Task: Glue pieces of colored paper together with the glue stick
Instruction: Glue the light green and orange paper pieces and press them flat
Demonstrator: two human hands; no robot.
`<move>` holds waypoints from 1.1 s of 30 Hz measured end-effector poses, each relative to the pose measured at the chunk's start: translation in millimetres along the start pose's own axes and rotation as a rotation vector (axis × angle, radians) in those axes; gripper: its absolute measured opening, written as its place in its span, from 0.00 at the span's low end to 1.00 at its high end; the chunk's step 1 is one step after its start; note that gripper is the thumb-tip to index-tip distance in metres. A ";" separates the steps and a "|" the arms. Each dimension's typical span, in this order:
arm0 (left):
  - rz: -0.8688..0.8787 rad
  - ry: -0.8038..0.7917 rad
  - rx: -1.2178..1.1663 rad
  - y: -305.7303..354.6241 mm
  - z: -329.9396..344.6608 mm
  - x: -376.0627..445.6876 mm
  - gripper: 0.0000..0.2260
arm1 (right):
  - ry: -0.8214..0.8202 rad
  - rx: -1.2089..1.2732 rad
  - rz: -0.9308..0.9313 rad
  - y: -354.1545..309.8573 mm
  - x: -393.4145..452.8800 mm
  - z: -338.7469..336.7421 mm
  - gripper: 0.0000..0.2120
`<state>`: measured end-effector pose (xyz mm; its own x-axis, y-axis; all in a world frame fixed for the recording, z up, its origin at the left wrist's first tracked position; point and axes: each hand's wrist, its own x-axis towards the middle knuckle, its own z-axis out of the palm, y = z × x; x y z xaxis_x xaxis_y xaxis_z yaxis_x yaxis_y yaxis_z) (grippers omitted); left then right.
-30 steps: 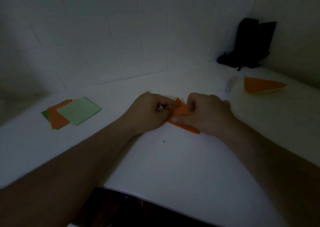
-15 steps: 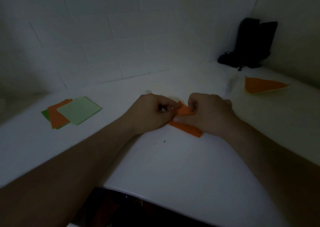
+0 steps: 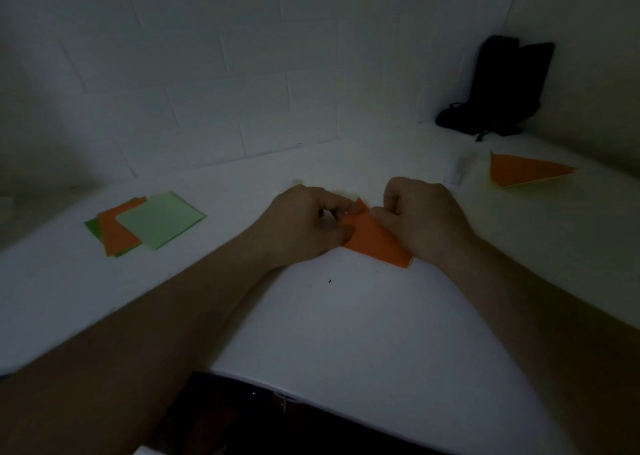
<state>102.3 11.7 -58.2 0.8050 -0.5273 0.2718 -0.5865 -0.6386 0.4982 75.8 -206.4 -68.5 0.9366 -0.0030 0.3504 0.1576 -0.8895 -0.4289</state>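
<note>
At frame centre on the white bench (image 3: 346, 333), the left hand (image 3: 304, 222) and right hand (image 3: 422, 215) both pinch a folded orange paper piece (image 3: 377, 243). A pale glue stick (image 3: 459, 172) lies right of them, beside an orange paper triangle (image 3: 523, 174)

Dim, underexposed, soft view with wide-angle bending at the edges.

No text, label, brand, number or sign can be read; the light is dim, and the small pale object (image 3: 460, 172) lying on the table just beside the orange paper triangle (image 3: 523, 174) is too blurred for any print to be made out
</note>
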 end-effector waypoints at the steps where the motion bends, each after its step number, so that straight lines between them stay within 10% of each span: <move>1: -0.001 0.001 0.000 0.3 -0.7 -0.2 0.16 | 0.007 -0.012 -0.001 -0.2 0.4 0.7 0.12; 33: -0.011 -0.202 -0.155 -20.0 -22.9 1.6 0.41 | -0.304 -0.139 0.134 -31.5 -9.3 -16.0 0.32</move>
<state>117.3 36.5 -48.8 0.7678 -0.6323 0.1031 -0.5448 -0.5596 0.6246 57.1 -185.7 -44.9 0.9996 -0.0067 0.0263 0.0023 -0.9441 -0.3295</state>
